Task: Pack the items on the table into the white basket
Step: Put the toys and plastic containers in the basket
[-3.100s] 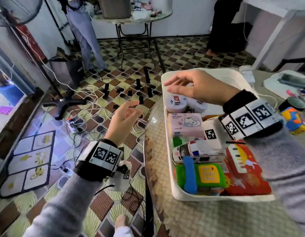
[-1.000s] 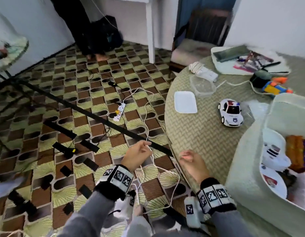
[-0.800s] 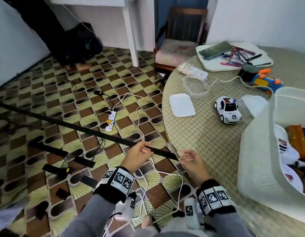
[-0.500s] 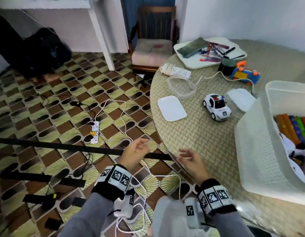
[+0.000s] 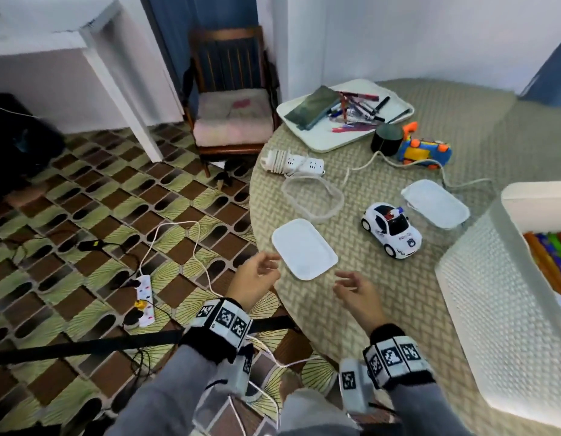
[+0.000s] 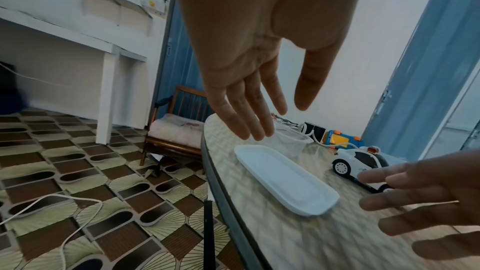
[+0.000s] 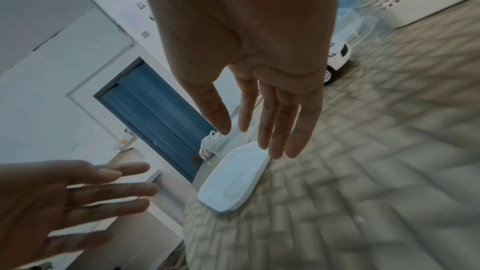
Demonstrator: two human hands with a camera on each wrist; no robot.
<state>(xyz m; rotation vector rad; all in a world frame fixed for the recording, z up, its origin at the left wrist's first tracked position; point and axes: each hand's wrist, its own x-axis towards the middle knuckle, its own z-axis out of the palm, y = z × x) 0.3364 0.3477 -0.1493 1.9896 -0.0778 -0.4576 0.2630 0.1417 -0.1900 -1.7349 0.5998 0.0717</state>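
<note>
Both your grips, left (image 5: 253,280) and right (image 5: 356,292), hang spread and empty, the white lid (image 5: 304,248) just beyond their fingertips.

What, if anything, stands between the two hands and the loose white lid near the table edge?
Nothing visible does. The left hand and right hand hang open on either side of the white lid, with only bare table between. The toy police car stands off to the right.

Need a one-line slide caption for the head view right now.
Both open hands, left hand and right hand, reach toward white lid beside toy police car.
</note>
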